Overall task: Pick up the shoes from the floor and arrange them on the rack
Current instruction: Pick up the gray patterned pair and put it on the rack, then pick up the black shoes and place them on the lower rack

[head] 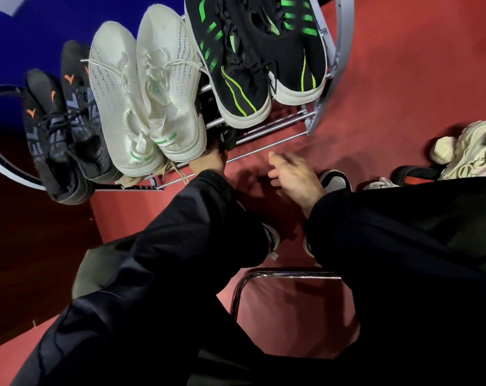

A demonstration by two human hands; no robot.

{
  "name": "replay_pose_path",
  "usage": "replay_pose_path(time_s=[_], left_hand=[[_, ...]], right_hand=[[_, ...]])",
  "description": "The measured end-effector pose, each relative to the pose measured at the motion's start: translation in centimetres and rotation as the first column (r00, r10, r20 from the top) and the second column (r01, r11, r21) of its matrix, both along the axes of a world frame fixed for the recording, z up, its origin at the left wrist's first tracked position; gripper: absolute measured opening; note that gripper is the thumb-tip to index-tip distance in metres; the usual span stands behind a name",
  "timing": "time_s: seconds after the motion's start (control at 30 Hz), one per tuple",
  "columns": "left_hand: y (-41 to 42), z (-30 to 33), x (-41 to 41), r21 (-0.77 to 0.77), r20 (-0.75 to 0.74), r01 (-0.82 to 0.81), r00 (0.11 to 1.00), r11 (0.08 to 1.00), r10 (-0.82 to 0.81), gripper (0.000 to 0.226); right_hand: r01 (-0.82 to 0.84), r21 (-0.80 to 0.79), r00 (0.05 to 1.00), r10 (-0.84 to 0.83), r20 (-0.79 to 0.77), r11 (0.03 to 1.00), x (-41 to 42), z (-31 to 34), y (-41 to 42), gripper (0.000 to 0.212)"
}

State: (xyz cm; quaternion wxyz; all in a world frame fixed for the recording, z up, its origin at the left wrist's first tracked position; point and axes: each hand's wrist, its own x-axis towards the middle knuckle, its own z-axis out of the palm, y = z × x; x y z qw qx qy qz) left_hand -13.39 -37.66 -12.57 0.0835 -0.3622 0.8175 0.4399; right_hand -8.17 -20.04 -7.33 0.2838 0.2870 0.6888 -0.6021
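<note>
Top tier of the metal-rod shoe rack [267, 129] is full: black knit pair with orange marks [61, 126], white perforated lace-up pair [141, 90], black pair with green stripes [253, 59]. Left hand [208, 160] is tucked under the white heels at the lower tier, touching a dark shoe [225, 139] there; can't tell its grip. Right hand [292, 174] hovers spread and empty over the red floor [389, 79]. Looks like a lower-tier placement. Next up, probably the chunky pale grey sneaker [470, 151] on the floor at right.
</note>
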Motion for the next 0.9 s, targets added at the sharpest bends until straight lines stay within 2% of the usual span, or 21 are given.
replay_pose_path(time_s=[0.07, 0.1, 0.13, 0.17, 0.2, 0.27, 0.3, 0.33, 0.37, 0.4, 0.47, 0.53, 0.6, 0.67, 0.73, 0.8, 0.9], left_hand=[[0.1, 0.2, -0.3, 0.042, 0.037, -0.066, 0.997, 0.997, 0.064, 0.026], [0.0, -0.1, -0.4, 0.067, -0.018, -0.1, 0.995, 0.993, 0.101, 0.026], [-0.1, 0.0, -0.2, 0.042, -0.006, -0.096, 0.995, 0.994, 0.097, 0.026], [0.0, 0.0, -0.1, 0.096, -0.002, -0.156, 0.988, 0.983, 0.157, 0.026], [0.1, 0.2, 0.2, 0.14, 0.034, -0.149, 0.989, 0.979, 0.146, 0.026], [0.1, 0.0, 0.1, 0.293, 0.011, -0.19, 0.981, 0.937, 0.195, 0.021], [0.2, 0.3, 0.2, 0.37, 0.09, -0.266, 0.964, 0.89, 0.251, 0.015], [0.6, 1.0, 0.5, 0.478, 0.202, -0.409, 0.912, 0.777, 0.356, 0.01], [1.0, 1.5, 0.9, 0.528, 0.238, -0.48, 0.875, 0.7, 0.421, 0.01], [1.5, 1.6, 1.4, 0.534, 0.249, -0.492, 0.869, 0.688, 0.428, 0.013], [2.1, 2.3, 2.6, 0.541, 0.23, -0.434, 0.9, 0.72, 0.37, 0.014], [2.8, 3.7, 3.8, 0.563, 0.231, -0.377, 0.926, 0.736, 0.297, 0.004], [3.3, 5.0, 4.8, 0.559, 0.236, -0.305, 0.95, 0.771, 0.205, 0.01], [3.7, 6.1, 5.2, 0.552, 0.206, -0.233, 0.968, 0.801, 0.14, 0.011], [4.2, 7.8, 5.5, 0.565, 0.193, -0.186, 0.977, 0.804, 0.091, 0.01], [5.5, 9.4, 5.9, 0.581, 0.167, -0.131, 0.985, 0.803, 0.04, 0.009], [9.2, 12.6, 5.6, 0.616, 0.054, 0.024, 0.996, 0.788, -0.073, 0.016]], right_hand=[[-0.012, -0.002, 1.0, 0.012, -0.004, 1.0, 0.2, 0.2, 0.0, 0.05], [-0.02, 0.003, 1.0, 0.02, -0.006, 1.0, 0.3, 0.2, 0.0, 0.05], [-0.028, 0.011, 1.0, 0.028, -0.008, 1.0, 0.4, 0.2, 0.0, 0.051], [-0.034, 0.017, 0.999, 0.035, -0.005, 0.999, 0.5, 0.3, -0.1, 0.052], [-0.038, 0.021, 0.999, 0.038, -0.007, 0.999, 0.6, 0.3, -0.1, 0.053], [-0.047, 0.025, 0.999, 0.047, -0.008, 0.999, 0.3, 0.1, 0.0, 0.051], [-0.052, 0.023, 0.999, 0.053, -0.008, 0.998, 0.2, 0.1, 0.1, 0.046], [-0.061, 0.023, 0.998, 0.062, -0.007, 0.998, 0.1, -0.1, 0.1, 0.038], [-0.072, 0.017, 0.997, 0.072, -0.004, 0.997, 0.2, -0.1, 0.2, 0.028], [-0.088, 0.013, 0.996, 0.088, -0.007, 0.996, 0.4, -0.1, 0.3, 0.023], [-0.131, 0.03, 0.991, 0.132, -0.031, 0.991, 0.8, 0.2, 0.4, 0.022], [-0.164, 0.048, 0.985, 0.166, -0.038, 0.985, 1.1, 1.2, 0.6, 0.025], [-0.189, 0.044, 0.981, 0.19, -0.024, 0.981, 1.4, 2.2, 1.1, 0.028], [-0.216, 0.057, 0.976, 0.217, -0.012, 0.975, 1.3, 3.2, 1.6, 0.022], [-0.264, 0.061, 0.964, 0.264, 0.008, 0.963, 1.2, 4.7, 2.2, 0.014], [-0.33, 0.076, 0.944, 0.329, 0.025, 0.941, 0.5, 6.6, 2.9, 0.018], [-0.494, 0.115, 0.867, 0.498, 0.0, 0.862, -1.2, 11.5, 4.8, 0.015]])
